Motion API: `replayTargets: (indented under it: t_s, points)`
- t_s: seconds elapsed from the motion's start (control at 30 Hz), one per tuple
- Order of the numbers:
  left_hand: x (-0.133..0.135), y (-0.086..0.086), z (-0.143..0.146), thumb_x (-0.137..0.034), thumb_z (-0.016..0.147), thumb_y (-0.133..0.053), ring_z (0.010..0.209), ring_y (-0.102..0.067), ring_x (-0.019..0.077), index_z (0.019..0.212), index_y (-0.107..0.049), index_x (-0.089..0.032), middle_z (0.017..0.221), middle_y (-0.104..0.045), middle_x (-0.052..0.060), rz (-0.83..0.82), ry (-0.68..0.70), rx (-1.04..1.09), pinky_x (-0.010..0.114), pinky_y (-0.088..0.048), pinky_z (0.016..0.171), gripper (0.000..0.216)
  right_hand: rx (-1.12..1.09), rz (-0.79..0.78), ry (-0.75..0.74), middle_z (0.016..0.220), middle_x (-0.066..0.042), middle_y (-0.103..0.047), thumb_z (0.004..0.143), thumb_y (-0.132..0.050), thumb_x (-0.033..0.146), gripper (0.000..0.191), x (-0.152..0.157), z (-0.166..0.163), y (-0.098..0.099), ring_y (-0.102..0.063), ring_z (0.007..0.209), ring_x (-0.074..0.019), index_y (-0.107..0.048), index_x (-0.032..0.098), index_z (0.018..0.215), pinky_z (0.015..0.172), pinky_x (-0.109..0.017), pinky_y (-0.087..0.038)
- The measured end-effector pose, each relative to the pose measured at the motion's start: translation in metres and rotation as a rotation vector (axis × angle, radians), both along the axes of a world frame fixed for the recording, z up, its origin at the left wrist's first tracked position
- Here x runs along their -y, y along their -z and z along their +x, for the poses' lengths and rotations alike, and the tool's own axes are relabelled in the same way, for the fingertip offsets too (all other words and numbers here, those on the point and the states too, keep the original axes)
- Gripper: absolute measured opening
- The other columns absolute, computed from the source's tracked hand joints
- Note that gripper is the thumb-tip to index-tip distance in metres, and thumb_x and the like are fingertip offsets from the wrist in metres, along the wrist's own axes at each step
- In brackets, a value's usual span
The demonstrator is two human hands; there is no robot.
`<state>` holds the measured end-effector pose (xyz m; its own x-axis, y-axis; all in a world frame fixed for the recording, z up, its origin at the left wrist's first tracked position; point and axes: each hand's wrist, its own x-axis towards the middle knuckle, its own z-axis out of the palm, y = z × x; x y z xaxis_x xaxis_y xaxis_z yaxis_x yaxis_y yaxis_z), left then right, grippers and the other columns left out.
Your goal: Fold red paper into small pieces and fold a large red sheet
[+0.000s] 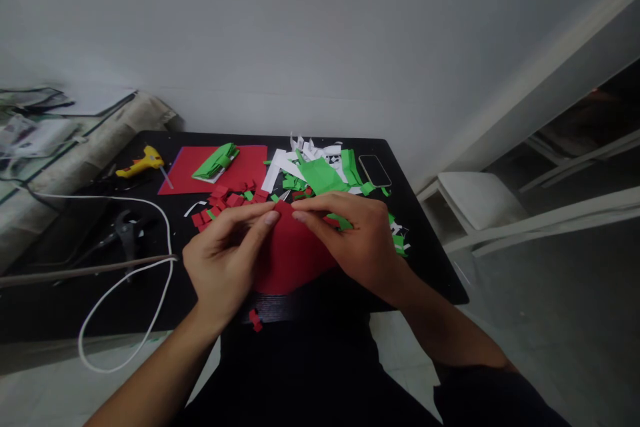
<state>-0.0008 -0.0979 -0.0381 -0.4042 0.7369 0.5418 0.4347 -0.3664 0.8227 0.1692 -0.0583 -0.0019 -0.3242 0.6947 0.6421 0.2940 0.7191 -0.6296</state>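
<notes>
Both my hands hold a red paper piece (pixel 293 257) above the near edge of the black table (pixel 430 247). My left hand (pixel 225 257) pinches its upper left edge with thumb and fingers closed. My right hand (pixel 350 233) pinches the upper right edge, fingertips nearly meeting the left hand's. Just behind the hands lie small red paper squares (pixel 225 200) and green scraps (pixel 395 240). Farther back are a large red sheet (pixel 250 163) with folded green paper (pixel 217 160) on it, and green and white cuttings (pixel 315 170).
A yellow glue gun (pixel 143 161) lies at the back left, its white cable (pixel 125 280) looping off the table's left front. Black pliers (pixel 123 230) rest on the left. A phone (pixel 375 170) lies at the back right. A white chair (pixel 475 197) stands to the right.
</notes>
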Motion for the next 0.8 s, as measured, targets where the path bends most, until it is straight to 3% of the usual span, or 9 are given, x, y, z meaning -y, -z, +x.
replayTargets:
  t_s: [0.37, 0.53, 0.6, 0.7, 0.8]
  points:
    - [0.003, 0.0, -0.001, -0.023, 0.083, -0.08, 0.072, -0.07, 0.0096, 0.099, -0.08, -0.029, 0.087, -0.079, -0.003, 0.002, 0.052, -0.015, 0.019, -0.056, 0.067, 0.018, -0.021, 0.06, -0.036, 0.096, -0.003, -0.081, 0.093, -0.067, 0.014, 0.013, -0.001, 0.002, 0.002, -0.075, 0.089, -0.0145, -0.077, 0.021, 0.099, 0.082, -0.029, -0.06]
    - [-0.001, -0.007, -0.007, -0.028, 0.085, -0.077, 0.073, -0.071, 0.0117, 0.105, -0.078, -0.026, 0.085, -0.078, -0.001, -0.106, 0.224, 0.075, 0.022, -0.058, 0.069, 0.019, -0.011, 0.035, -0.046, 0.095, -0.002, -0.081, 0.093, -0.068, 0.015, 0.014, -0.001, 0.003, 0.003, -0.075, 0.089, -0.0137, -0.077, 0.023, 0.099, 0.082, -0.028, -0.06]
    - [-0.004, -0.01, -0.01, -0.032, 0.086, -0.075, 0.069, -0.07, 0.0125, 0.098, -0.078, -0.024, 0.081, -0.076, 0.0, -0.188, 0.29, 0.069, 0.022, -0.057, 0.065, 0.014, 0.005, 0.024, -0.05, 0.094, -0.001, -0.081, 0.094, -0.067, 0.015, 0.015, 0.0, 0.002, 0.003, -0.075, 0.088, -0.0134, -0.078, 0.023, 0.1, 0.082, -0.027, -0.059]
    - [-0.005, -0.011, -0.014, -0.035, 0.085, -0.075, 0.064, -0.066, 0.013, 0.087, -0.078, -0.023, 0.076, -0.075, -0.001, -0.251, 0.317, 0.029, 0.022, -0.053, 0.058, 0.013, 0.042, -0.03, -0.042, 0.095, 0.0, -0.081, 0.093, -0.068, 0.017, 0.016, 0.001, 0.004, 0.002, -0.075, 0.086, -0.0137, -0.078, 0.025, 0.103, 0.082, -0.028, -0.06]
    - [-0.005, -0.007, -0.022, -0.037, 0.083, -0.077, 0.064, -0.064, 0.0129, 0.088, -0.078, -0.024, 0.078, -0.074, -0.001, -0.238, 0.246, 0.027, 0.023, -0.052, 0.058, 0.014, 0.105, -0.197, -0.051, 0.096, 0.0, -0.081, 0.086, -0.077, 0.02, 0.028, -0.001, 0.015, 0.002, -0.076, 0.085, -0.0153, -0.076, 0.026, 0.113, 0.081, -0.029, -0.061]
